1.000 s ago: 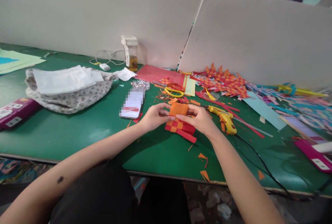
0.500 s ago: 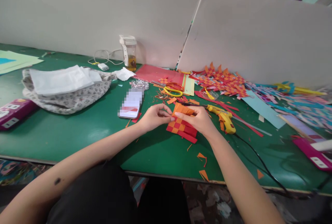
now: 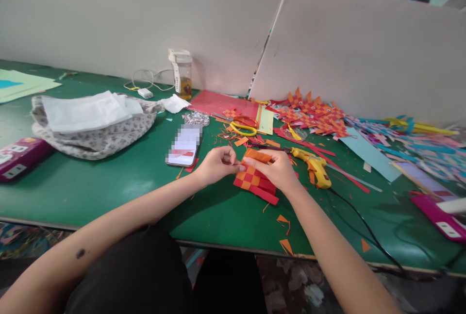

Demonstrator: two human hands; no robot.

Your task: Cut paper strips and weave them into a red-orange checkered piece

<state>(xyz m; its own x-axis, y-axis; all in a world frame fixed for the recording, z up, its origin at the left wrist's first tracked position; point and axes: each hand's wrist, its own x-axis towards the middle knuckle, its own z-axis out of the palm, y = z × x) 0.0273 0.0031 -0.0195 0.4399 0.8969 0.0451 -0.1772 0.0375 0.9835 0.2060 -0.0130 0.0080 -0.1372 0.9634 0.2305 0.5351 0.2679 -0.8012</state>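
Both hands low over green table (image 3: 109, 188): left hand (image 3: 215, 164), right hand (image 3: 277, 171) pinching woven paper piece (image 3: 255, 180).

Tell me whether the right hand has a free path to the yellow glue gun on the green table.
Probably yes. The yellow glue gun lies just beside the right hand on the green table, with only paper scraps between. But that hand and the left hand hold the orange-and-red woven paper piece.

Bright even overhead light, soft shadows, slight sheen on tabletop (image 3: 91, 192), wide-angle edge distortion
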